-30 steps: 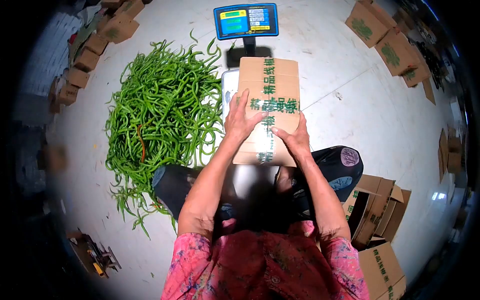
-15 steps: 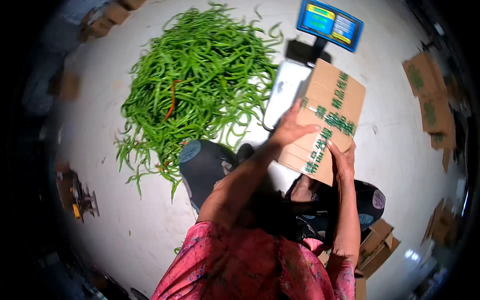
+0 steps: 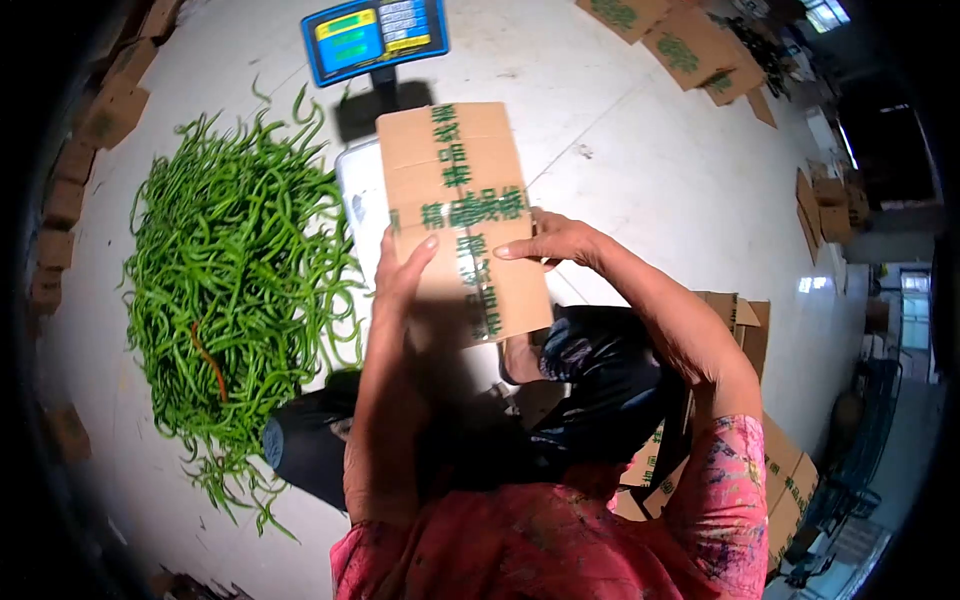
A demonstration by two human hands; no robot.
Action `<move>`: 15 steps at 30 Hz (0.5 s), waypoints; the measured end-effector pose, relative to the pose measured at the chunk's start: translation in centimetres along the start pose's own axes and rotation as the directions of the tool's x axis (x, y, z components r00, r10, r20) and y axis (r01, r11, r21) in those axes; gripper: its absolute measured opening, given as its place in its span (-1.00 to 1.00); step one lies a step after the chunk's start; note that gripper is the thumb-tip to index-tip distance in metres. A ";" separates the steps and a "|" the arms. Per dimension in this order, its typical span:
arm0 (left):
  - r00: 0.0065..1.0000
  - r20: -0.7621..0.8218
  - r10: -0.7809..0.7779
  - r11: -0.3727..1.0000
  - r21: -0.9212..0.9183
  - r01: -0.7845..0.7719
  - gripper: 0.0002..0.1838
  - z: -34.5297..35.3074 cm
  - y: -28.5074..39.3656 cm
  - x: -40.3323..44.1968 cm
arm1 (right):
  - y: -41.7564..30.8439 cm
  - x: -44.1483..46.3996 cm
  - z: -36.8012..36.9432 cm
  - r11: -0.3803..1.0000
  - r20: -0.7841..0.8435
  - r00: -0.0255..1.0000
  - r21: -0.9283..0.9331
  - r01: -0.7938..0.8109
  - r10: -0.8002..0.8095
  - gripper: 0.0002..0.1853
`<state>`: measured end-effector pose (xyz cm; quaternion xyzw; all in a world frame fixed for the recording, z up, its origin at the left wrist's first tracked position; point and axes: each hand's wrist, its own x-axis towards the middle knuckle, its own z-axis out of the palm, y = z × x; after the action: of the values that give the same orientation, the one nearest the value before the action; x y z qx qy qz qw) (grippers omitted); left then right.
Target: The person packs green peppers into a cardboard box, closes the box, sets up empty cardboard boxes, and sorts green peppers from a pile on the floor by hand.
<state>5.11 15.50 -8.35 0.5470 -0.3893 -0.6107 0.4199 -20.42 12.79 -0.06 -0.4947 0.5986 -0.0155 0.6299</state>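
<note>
Between my two hands is a brown cardboard box (image 3: 430, 150) with green printed characters and a strip of tape down its middle. My left hand (image 3: 402, 268) grips its left side, thumb lying on the printed face. On the opposite side my right hand (image 3: 555, 243) holds the edge, thumb also on top and fingers partly hidden behind. Beyond and partly under the box in this view is the white platform of a scale (image 3: 362, 185), whose blue display (image 3: 376, 38) stands at the far end. I cannot tell whether the box touches the platform.
Left of the scale lies a large heap of long green peppers (image 3: 230, 270), with a red pepper (image 3: 208, 362) among them. Cardboard pieces (image 3: 790, 480) lie by my right side. More boxes (image 3: 690, 45) stand at the back right, and others (image 3: 110, 110) line the far left.
My view has swung to the right, so the peppers and scale appear further left. The box, tilted before, now looks more upright, and my right hand has shifted up along its side.
</note>
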 end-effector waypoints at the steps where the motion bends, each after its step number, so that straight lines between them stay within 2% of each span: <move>1: 1.000 -0.003 -0.020 1.000 0.013 0.020 -0.22 -0.1 0.0 0.1 | -0.2 -0.5 -0.4 0.999 0.013 1.000 -0.039 0.006 -0.005 0.07; 2: 0.999 -0.004 -0.039 0.999 0.027 0.039 -0.13 -0.1 -0.1 0.0 | -0.2 -1.0 -0.8 0.997 0.024 1.000 -0.078 0.012 -0.010 0.07; 4: 0.998 0.054 -0.040 0.997 -0.058 0.043 -0.25 0.3 1.0 -0.5 | 0.5 -1.0 -1.0 0.994 0.034 0.999 -0.109 0.028 -0.025 0.11; 6: 0.993 0.056 -0.100 0.990 -0.094 0.105 -0.33 1.1 2.6 -1.3 | 0.9 0.8 -1.7 0.969 0.189 0.965 -0.132 0.209 -0.183 0.08; 8: 0.993 0.055 -0.107 0.990 -0.085 0.111 -0.35 1.1 2.5 -1.2 | 4.4 4.1 -1.2 0.948 0.002 0.949 -0.052 0.314 -0.314 0.06; 9: 0.991 0.043 -0.127 0.988 -0.083 0.131 -0.34 1.3 2.5 -1.3 | 2.7 1.5 -0.9 0.949 -0.083 0.946 -0.003 0.315 -0.314 0.11; 10: 0.990 0.064 -0.124 0.986 -0.104 0.130 -0.34 1.0 2.3 -1.2 | 3.7 3.1 -0.4 0.913 -0.093 0.919 0.107 0.393 -0.384 0.20; 12: 0.987 0.102 -0.122 0.981 -0.138 0.136 -0.34 0.2 1.7 -0.8 | 4.9 3.6 1.3 0.875 -0.278 0.914 0.304 0.376 -0.296 0.20; 13: 0.992 0.072 -0.099 0.974 -0.199 0.112 -0.36 0.3 1.2 -1.1 | 4.6 1.9 1.8 0.772 -0.289 0.904 0.475 0.422 -0.316 0.10; 14: 0.986 0.086 -0.145 0.956 -0.246 0.162 -0.36 -0.1 0.6 -1.0 | 6.0 3.6 2.9 0.634 -0.323 0.878 0.608 0.478 -0.352 -0.05; 15: 0.976 0.104 -0.189 0.934 -0.288 0.212 -0.36 -0.7 0.0 -0.8 | 6.4 4.4 2.6 0.653 -0.323 0.882 0.593 0.471 -0.343 -0.10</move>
<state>5.81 16.19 -8.15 0.4913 -0.2507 -0.7220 0.4178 -20.88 14.95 -7.95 -0.3601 0.4823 -0.4105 0.6850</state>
